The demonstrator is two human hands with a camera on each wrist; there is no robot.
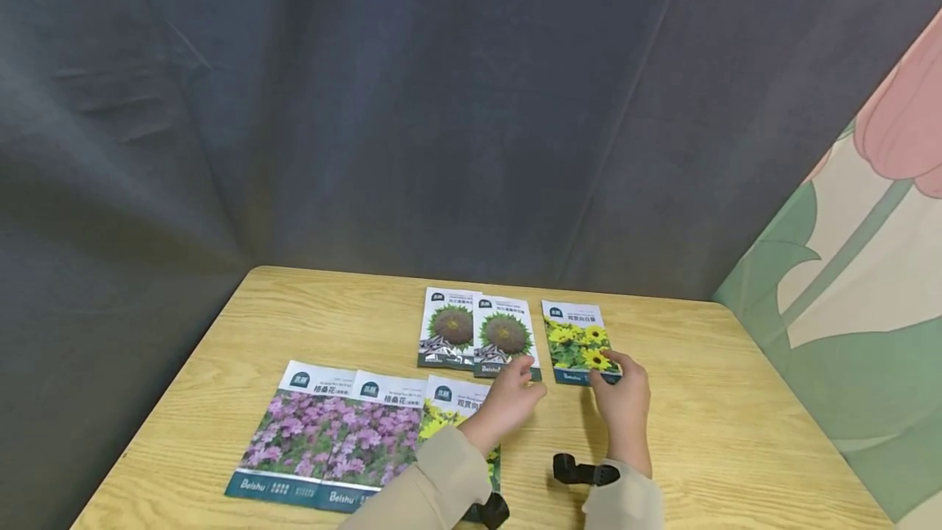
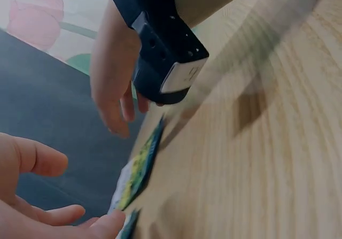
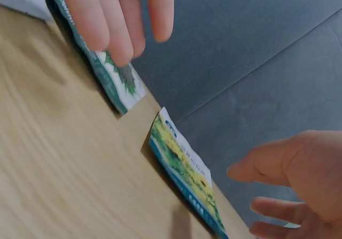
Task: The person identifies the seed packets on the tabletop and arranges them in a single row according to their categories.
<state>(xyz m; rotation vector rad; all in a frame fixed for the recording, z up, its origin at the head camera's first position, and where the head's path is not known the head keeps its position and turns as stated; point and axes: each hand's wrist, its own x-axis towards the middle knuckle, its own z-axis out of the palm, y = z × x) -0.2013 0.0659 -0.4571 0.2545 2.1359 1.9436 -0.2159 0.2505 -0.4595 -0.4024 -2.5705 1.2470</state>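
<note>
The yellow-flowered packet [image 1: 574,342] lay flat in the back row, at its right end. Over its lower right corner hung the right hand [image 1: 621,399], thumb and fingers parted; the right wrist view showed a gap between them and the packet. The left hand [image 1: 511,399] hovered by the lower edge of the nearer dark-centred sunflower packet [image 1: 504,334], its fingers loosely spread and pinching nothing. The step in hand seemed to be handling packets within their rows, though whether the right hand was reaching or letting go could not be told. Taking up the yellow packet would call for thumb and fingers to close on its lower edge.

Beside the nearer sunflower packet, a matching packet [image 1: 446,334] lay partly under it. In the front row, two purple-flowered packets [image 1: 298,432] overlapped, and a second yellow packet [image 1: 447,407] sat at their right, partly hidden by the left arm. The packets were the only containers seen; their contents did not show. All lay on the wooden surface [image 1: 736,432], before a dark curtain [image 1: 456,121].
</note>
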